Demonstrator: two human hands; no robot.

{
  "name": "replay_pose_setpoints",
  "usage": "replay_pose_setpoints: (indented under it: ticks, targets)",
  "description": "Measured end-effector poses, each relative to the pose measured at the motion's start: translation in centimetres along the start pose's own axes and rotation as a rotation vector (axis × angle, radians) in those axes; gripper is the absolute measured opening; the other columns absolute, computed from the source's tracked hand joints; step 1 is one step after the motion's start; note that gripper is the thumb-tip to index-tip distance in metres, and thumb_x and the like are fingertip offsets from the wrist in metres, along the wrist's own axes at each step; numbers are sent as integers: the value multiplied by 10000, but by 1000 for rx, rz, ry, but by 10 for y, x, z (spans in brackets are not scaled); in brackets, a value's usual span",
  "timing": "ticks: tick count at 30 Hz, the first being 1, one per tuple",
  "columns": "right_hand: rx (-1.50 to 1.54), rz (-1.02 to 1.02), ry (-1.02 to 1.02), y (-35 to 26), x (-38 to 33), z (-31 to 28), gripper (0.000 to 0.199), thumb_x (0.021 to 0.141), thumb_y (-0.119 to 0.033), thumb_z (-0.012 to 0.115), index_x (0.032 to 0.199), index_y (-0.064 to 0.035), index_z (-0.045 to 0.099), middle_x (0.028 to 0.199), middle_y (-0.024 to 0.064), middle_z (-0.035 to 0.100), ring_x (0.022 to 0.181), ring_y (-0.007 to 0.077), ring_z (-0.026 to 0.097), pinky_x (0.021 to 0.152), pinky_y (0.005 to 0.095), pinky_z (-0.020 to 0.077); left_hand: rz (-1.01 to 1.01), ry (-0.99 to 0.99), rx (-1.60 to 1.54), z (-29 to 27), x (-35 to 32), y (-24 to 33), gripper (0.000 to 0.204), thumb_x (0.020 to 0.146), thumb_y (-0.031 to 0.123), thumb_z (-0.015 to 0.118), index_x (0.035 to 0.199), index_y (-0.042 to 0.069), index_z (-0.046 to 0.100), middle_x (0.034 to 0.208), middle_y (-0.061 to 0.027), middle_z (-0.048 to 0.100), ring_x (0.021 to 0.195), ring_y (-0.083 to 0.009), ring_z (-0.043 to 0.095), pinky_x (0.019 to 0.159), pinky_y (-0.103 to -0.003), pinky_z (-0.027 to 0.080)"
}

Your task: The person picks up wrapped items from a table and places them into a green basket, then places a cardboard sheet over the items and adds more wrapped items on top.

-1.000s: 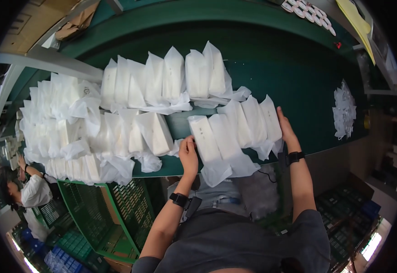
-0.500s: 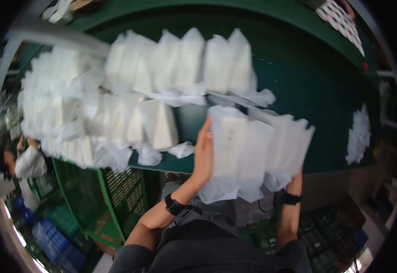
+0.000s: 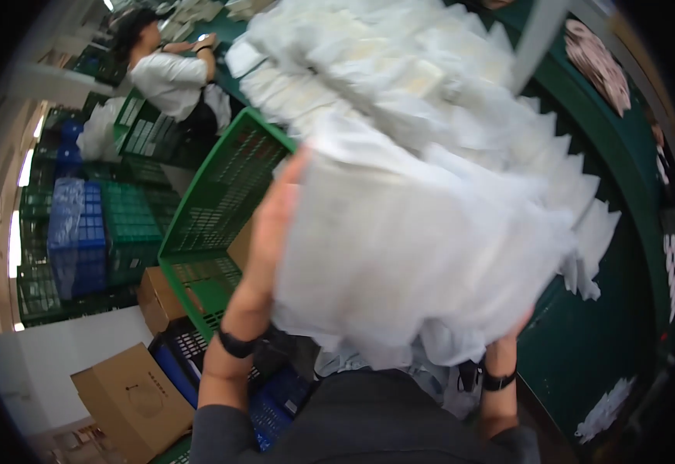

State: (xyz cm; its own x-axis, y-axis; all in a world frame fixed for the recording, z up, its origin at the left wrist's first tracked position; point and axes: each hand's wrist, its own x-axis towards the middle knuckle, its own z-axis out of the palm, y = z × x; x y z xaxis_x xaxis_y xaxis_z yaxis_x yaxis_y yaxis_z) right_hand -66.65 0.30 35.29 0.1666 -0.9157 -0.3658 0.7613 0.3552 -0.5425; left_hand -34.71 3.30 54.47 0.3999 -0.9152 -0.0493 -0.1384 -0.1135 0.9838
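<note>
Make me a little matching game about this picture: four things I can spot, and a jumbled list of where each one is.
Things:
1. Nearest white bundle
2. Large cardboard box
3. Pale pink pieces
4. Co-worker in a white top

Places:
A. Upper right of the picture
B. Between the left hand and the right hand
C. Upper left of the picture
D. Lower left of the picture

Pairs: 1-B, 2-D, 3-A, 4-C
</note>
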Motion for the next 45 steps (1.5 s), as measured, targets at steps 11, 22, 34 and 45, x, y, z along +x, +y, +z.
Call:
replay_pose_setpoints:
  ticks: [11,22,34,45]
  targets:
    - [-127,1048,-216,374,62,252,462,964,-327,325,1266,-10,473,1286,144,515,1164,288,507,1038,430,355,-187,392,-119,-388,-46,-173,475,978,299,364,1370,31,362,1284,-119,494,1130,-197,514,945,-306,422]
    - [-376,1278,206,541,92,77,416,937,-241,315,1227,-16,510,1244,148,548,1126,304,540,1014,457,383,-509,279,-65,-410,-8,-431,461,975,333,407,1321,33,463,1364,-95,450,1256,-183,404,1048,-278,283]
    - [-723,987,817,555,75,-5,485,929,-303,281,1279,-22,464,1272,151,522,1156,313,508,1014,488,367,-652,-187,-381,-334,58,-651,529,954,440,413,1265,26,523,1256,-57,538,1154,-162,474,996,-268,330]
    - [-631,1163,597,550,67,-14,513,772,-250,613,1169,53,495,1152,179,563,1049,296,564,901,428,450,-815,-280,-50,-321,96,-643,607,931,513,423,1151,-25,597,1085,-69,629,1016,-163,552,907,-284,404]
